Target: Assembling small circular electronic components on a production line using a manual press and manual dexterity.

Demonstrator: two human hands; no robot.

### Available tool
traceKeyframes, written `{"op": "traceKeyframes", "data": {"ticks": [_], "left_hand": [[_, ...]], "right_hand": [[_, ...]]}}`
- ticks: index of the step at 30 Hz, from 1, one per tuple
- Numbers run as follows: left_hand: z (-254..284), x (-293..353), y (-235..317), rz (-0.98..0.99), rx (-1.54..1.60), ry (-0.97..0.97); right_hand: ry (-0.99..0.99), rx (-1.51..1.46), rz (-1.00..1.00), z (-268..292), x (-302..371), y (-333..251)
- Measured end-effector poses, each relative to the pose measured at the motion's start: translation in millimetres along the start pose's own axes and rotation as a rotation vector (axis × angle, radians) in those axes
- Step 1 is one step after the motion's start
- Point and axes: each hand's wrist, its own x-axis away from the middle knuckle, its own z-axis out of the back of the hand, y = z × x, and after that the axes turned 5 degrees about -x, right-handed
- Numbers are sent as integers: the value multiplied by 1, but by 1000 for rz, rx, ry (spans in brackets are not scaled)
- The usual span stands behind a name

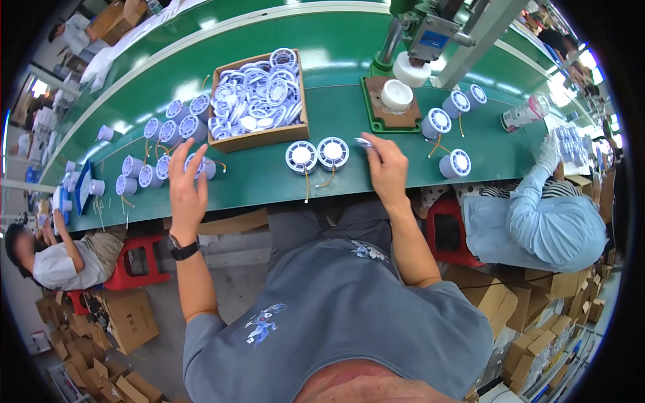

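My left hand (187,194) is over the left part of the green bench, its fingers apart. Beside and partly behind these fingers stands a lilac cylindrical unit (209,170) with an orange wire; whether I touch it I cannot tell. My right hand (388,170) pinches a small lilac slotted round cap (363,142), seen nearly edge-on. Between my hands, near the bench's front edge, two cylindrical units (301,156) stand side by side with slotted white tops and short wires hanging toward me. A cardboard box (259,140) behind them is heaped with lilac slotted caps (252,101).
A green press (376,124) with a white round fixture (396,95) stands at the back right. Several units (439,121) are right of it, others (151,129) at the left. A gloved co-worker (547,215) sits at right, another person (64,258) at left.
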Motion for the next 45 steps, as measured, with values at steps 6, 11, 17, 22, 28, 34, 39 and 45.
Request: {"op": "traceKeyframes", "data": {"ticks": [6, 11, 17, 22, 28, 34, 39, 45], "left_hand": [[-31, -61, 28, -49, 284, 65], [-88, -133, 32, -79, 185, -79], [-111, -150, 14, 32, 124, -74], [-45, -124, 46, 283, 526, 75], [-34, -25, 60, 182, 442, -504], [-67, 5, 60, 202, 347, -319], [-69, 18, 71, 167, 319, -78], [-75, 30, 71, 64, 240, -95]], "right_hand": [[-101, 420, 267, 6, 1, 4], [-226, 449, 307, 8, -5, -8], [-232, 274, 246, 14, -4, -8], [-218, 235, 203, 15, -4, -1], [-199, 253, 219, 13, -4, -1], [-179, 369, 209, 11, -1, -11], [-203, 462, 59, 5, -1, -14], [-237, 442, 275, 21, 0, -14]]}}
